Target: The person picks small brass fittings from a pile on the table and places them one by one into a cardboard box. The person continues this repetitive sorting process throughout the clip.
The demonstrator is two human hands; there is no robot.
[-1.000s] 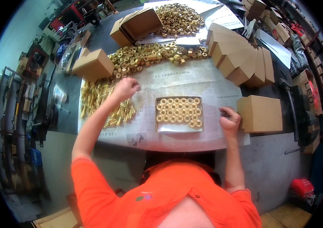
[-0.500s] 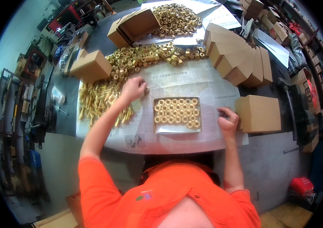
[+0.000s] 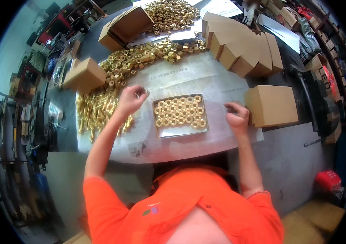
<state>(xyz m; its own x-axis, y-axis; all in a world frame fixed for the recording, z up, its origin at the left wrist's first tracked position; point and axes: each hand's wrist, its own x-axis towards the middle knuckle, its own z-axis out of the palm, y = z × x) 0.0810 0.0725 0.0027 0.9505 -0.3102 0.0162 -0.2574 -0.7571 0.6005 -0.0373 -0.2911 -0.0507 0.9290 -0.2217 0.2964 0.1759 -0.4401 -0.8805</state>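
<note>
My left hand [image 3: 131,99] is above the papered table, just left of a shallow open box. Its fingers pinch a small brass nut [image 3: 147,93]. Rows of upright brass hex nuts [image 3: 181,110] fill most of the box [image 3: 181,134], leaving a bare strip along its near side. To the right of the box, my right hand [image 3: 238,115] is curled closed over the paper; whatever may be inside it is hidden. Beyond my left hand lies a heap of loose brass nuts [image 3: 140,57]. Slim brass pieces [image 3: 100,107] are piled beside my left forearm.
A closed brown carton [image 3: 274,106] stands right of my right hand. Several cartons [image 3: 242,46] lean in a fanned row behind it. Another carton [image 3: 85,75] stands at the left, and an open one [image 3: 128,25] lies near a farther pile of brass nuts [image 3: 172,16].
The whole view has shifted, so the table appears farther left and higher. My left hand still holds the nut, its fingers curled more. My right hand remains closed beside the carton.
</note>
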